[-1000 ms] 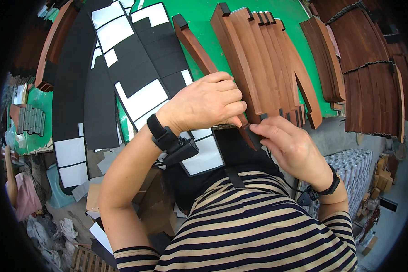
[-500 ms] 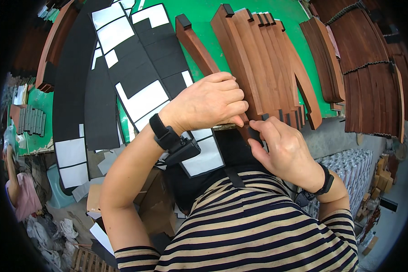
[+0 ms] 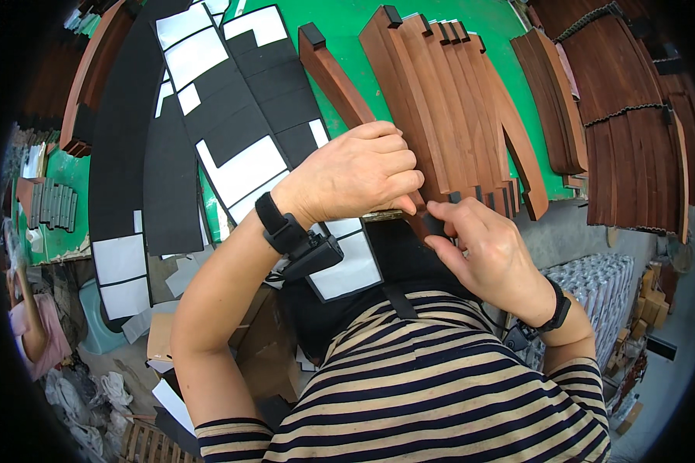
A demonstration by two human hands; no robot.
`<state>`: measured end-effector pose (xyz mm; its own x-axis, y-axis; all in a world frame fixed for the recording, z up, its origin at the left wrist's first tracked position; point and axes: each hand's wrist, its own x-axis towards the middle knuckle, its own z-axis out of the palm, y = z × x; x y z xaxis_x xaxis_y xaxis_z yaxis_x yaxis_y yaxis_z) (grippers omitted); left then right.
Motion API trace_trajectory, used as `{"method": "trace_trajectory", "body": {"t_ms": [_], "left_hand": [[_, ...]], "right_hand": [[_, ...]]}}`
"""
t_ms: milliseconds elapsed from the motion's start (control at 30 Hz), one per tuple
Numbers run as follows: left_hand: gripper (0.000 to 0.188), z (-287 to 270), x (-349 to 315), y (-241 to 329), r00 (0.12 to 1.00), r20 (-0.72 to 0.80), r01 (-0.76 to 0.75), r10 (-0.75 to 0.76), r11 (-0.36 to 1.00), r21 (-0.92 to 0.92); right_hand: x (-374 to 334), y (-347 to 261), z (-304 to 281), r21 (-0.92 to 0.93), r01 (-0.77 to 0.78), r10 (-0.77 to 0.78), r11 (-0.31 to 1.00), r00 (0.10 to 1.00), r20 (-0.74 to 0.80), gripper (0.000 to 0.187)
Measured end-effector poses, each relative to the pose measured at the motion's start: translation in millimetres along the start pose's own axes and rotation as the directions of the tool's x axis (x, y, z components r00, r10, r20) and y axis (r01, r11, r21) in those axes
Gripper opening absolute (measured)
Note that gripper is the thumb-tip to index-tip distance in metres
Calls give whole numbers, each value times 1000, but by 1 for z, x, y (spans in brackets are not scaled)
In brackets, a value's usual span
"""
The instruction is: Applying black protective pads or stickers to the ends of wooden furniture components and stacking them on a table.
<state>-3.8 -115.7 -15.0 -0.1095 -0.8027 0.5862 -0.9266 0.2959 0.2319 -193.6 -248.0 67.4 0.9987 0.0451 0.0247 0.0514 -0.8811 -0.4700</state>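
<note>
Bar: the reddish-brown bar lies aslant on the green desk, left of the row of bars; its near end reaches past the desk's edge toward the person's body.
Ends: a black cap covers the far end; a black patch shows at the near end.
Left hand: the left hand is over the bar near its near end, fingers curled together and clamped on it.
Right hand: the right hand has thumb and forefinger set about the patch, a little apart with the near end between them; how hard they pinch, I cannot tell.
Handling: the bar looks like wood, so probably stiff, moderately heavy and smooth; the patch looks thin and bendable.
Hold: the bare middle seems the firmest grip; the patch suits fingertips at its edges.
Left side: black-and-white strips lie beside the bar.
</note>
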Motion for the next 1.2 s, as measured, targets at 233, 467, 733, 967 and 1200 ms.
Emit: {"method": "trace_trajectory", "body": {"t_ms": [233, 467, 733, 967, 1200], "left_hand": [[36, 2, 0, -1, 1000, -13, -3, 3, 1000, -13], [36, -1, 1, 0, 1000, 21, 12, -11, 1000, -23], [36, 0, 0, -1, 1000, -6, -4, 4, 1000, -16], [37, 0, 0, 0, 1000, 1, 1, -1, 1000, -12], [37, 1, 1, 0, 1000, 9, 5, -5, 1000, -11]], "right_hand": [[0, 0, 2, -1, -16, 16, 1000, 1000, -27, 35], [-1, -1, 0, 16, -26, 26, 1000, 999, -21, 33], [1, -1, 1, 4, -22, 22, 1000, 1000, -17, 32], [-1, -1, 2, 23, -17, 18, 1000, 999, -51, 33], [-2, 0, 3, 41, -25, 28, 999, 997, -71, 33]]}}
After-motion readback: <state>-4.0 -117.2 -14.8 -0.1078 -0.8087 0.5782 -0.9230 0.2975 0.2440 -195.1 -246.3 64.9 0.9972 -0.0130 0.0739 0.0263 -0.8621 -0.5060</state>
